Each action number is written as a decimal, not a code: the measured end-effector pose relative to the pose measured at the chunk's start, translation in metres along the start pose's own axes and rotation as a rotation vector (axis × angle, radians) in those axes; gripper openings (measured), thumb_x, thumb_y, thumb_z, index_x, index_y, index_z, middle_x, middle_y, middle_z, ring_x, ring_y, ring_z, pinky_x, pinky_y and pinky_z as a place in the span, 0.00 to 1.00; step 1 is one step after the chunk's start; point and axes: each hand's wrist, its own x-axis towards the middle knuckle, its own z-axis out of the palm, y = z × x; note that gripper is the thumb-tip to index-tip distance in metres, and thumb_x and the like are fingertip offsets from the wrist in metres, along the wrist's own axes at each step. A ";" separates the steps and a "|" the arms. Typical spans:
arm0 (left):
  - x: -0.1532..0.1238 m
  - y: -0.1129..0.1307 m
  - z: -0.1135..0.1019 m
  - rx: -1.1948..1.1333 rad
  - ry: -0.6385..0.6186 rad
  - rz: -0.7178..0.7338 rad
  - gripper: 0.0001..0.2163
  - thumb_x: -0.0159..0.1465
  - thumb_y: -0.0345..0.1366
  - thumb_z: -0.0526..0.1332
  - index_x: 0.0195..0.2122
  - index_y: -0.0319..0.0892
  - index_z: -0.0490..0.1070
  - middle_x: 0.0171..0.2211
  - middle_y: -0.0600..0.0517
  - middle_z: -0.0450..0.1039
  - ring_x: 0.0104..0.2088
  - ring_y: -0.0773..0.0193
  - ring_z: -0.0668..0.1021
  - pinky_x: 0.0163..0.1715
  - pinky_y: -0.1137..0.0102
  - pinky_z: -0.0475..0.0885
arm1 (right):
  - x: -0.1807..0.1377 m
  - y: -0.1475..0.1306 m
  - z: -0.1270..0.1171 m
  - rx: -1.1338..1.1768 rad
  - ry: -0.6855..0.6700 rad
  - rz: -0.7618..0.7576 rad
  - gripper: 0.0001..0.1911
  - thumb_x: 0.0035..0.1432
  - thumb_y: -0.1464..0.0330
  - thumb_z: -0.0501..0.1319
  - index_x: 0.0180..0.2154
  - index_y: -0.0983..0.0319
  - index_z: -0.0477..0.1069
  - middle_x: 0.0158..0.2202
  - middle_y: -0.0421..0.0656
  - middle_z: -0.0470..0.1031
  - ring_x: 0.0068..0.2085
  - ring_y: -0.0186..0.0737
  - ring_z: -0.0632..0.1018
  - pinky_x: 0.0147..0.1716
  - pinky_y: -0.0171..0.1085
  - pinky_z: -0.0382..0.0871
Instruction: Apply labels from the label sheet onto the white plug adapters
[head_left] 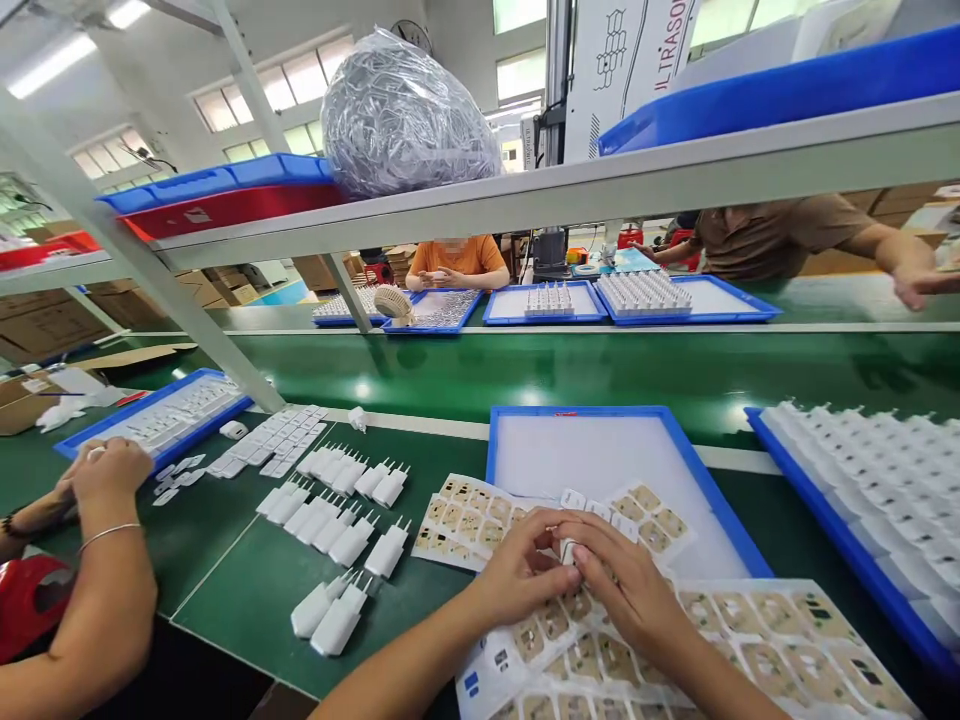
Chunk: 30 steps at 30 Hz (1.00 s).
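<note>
My left hand (521,575) and my right hand (630,590) meet over a white sheet of circuit-board panels (757,640) at the near edge of the green bench. Together their fingertips pinch a small white plastic part (568,551). A second panel sheet (465,520) lies just beyond my hands, overlapping the empty blue-rimmed white tray (675,440). Rows of white plug adapters (337,510) lie on the mat left of my left hand.
A neighbouring person's arms (105,560) work at the left by a blue tray (161,415). A blue tray of white adapters (877,490) sits at the right. Across the green conveyor (600,375), two people sit behind more trays (645,300). A shelf (600,190) spans overhead.
</note>
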 end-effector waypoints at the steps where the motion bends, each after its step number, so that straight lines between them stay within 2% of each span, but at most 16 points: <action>1: 0.000 -0.001 0.001 -0.006 0.014 -0.003 0.22 0.58 0.41 0.68 0.53 0.43 0.68 0.50 0.45 0.66 0.47 0.59 0.73 0.42 0.68 0.72 | 0.000 0.000 0.000 -0.005 -0.005 -0.007 0.15 0.68 0.67 0.51 0.50 0.56 0.72 0.49 0.46 0.75 0.53 0.42 0.75 0.52 0.40 0.72; 7: 0.001 -0.001 0.003 -0.009 0.043 0.006 0.17 0.58 0.40 0.68 0.46 0.41 0.70 0.44 0.48 0.65 0.43 0.63 0.72 0.38 0.71 0.71 | 0.000 0.000 0.001 -0.009 -0.010 -0.037 0.14 0.68 0.68 0.51 0.50 0.55 0.71 0.52 0.46 0.74 0.54 0.41 0.74 0.52 0.40 0.71; 16: 0.003 0.001 0.003 -0.089 -0.001 0.020 0.19 0.58 0.42 0.68 0.47 0.40 0.68 0.44 0.48 0.67 0.44 0.62 0.72 0.44 0.67 0.70 | 0.000 0.001 0.003 0.085 -0.006 0.027 0.15 0.69 0.66 0.50 0.49 0.57 0.72 0.48 0.46 0.75 0.51 0.41 0.75 0.51 0.39 0.71; 23: 0.004 0.001 0.003 -0.047 0.052 0.019 0.19 0.59 0.47 0.66 0.44 0.38 0.69 0.42 0.47 0.69 0.44 0.60 0.73 0.46 0.66 0.68 | 0.000 0.004 0.004 0.091 -0.016 0.045 0.18 0.70 0.66 0.47 0.51 0.57 0.73 0.51 0.48 0.75 0.54 0.41 0.74 0.54 0.42 0.70; 27: 0.005 0.002 0.003 -0.064 0.067 0.025 0.19 0.59 0.47 0.66 0.44 0.37 0.70 0.40 0.47 0.71 0.43 0.62 0.73 0.47 0.66 0.66 | -0.002 0.008 0.003 0.020 -0.037 0.000 0.17 0.69 0.65 0.50 0.54 0.56 0.71 0.53 0.47 0.74 0.55 0.43 0.74 0.55 0.44 0.70; 30: 0.006 0.001 0.001 -0.115 0.084 0.033 0.20 0.58 0.47 0.67 0.43 0.38 0.70 0.40 0.48 0.71 0.43 0.62 0.73 0.47 0.67 0.66 | -0.004 0.009 0.003 -0.069 -0.075 -0.037 0.21 0.65 0.62 0.57 0.58 0.56 0.67 0.56 0.48 0.72 0.57 0.47 0.73 0.56 0.47 0.70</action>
